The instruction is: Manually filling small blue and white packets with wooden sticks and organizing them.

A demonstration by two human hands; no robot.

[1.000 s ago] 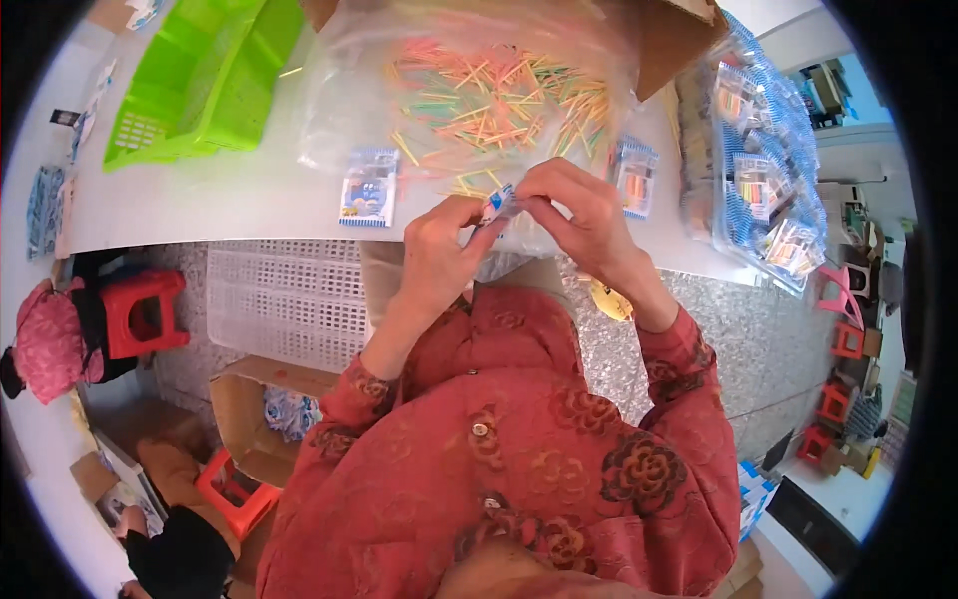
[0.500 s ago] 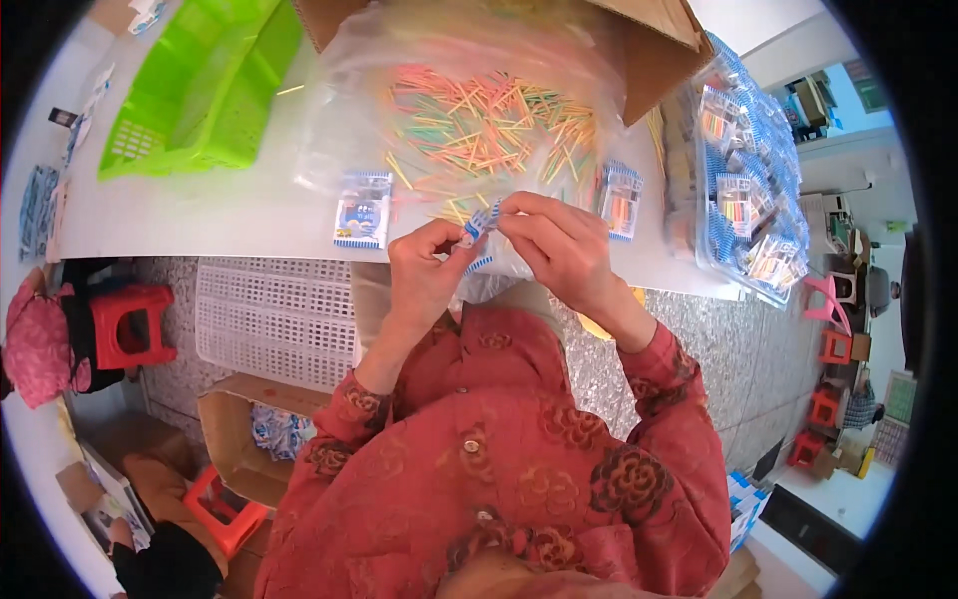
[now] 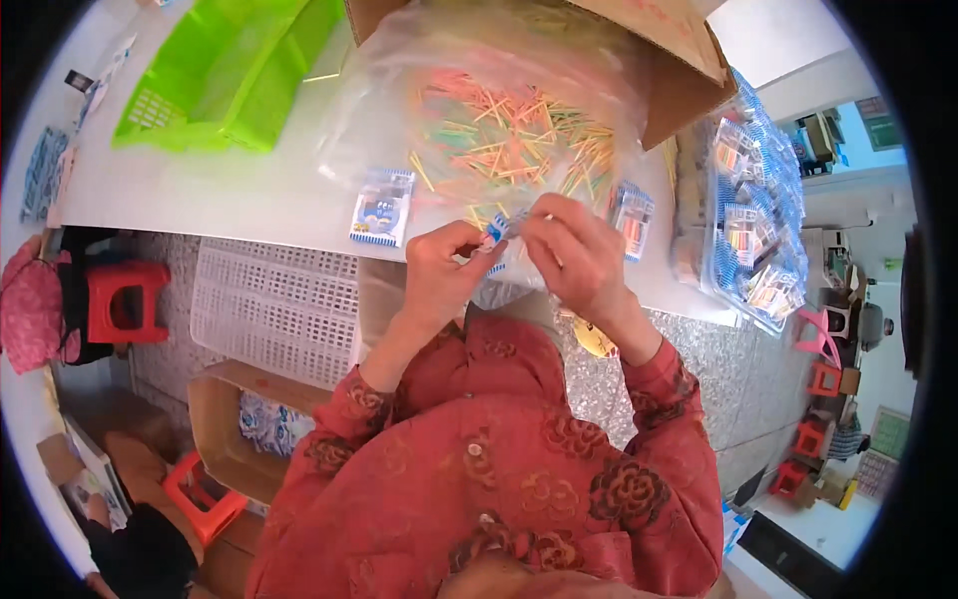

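Note:
A small blue-and-white plastic packet (image 3: pixel 496 231) is held up at the table's near edge, in front of my body. My left hand (image 3: pixel 439 275) pinches one side of it between thumb and fingers. At its top, my right hand (image 3: pixel 584 255) has its fingers bent and closed on the packet's edge; the fingertips are partly hidden. Just beyond lie many thin pink, yellow and green sticks (image 3: pixel 509 140) on a clear plastic sheet (image 3: pixel 349 150). One flat blue-and-white packet (image 3: pixel 382 207) rests left of my hands, and a packet of coloured sticks (image 3: pixel 633 220) lies to their right.
A green plastic basket (image 3: pixel 249 125) stands far left, a cardboard box (image 3: pixel 689 85) at the back. At right, a clear bin (image 3: pixel 714 265) brims with filled packets. Below the table are a white perforated crate (image 3: pixel 274 309), an open carton (image 3: pixel 225 439) and red stools (image 3: pixel 130 280). Another person (image 3: pixel 150 549) is lower left.
The whole view has shifted slightly, so the table things appear moved to the right. My right fingers have curled more over the packet's edge; my left hand keeps its pinch.

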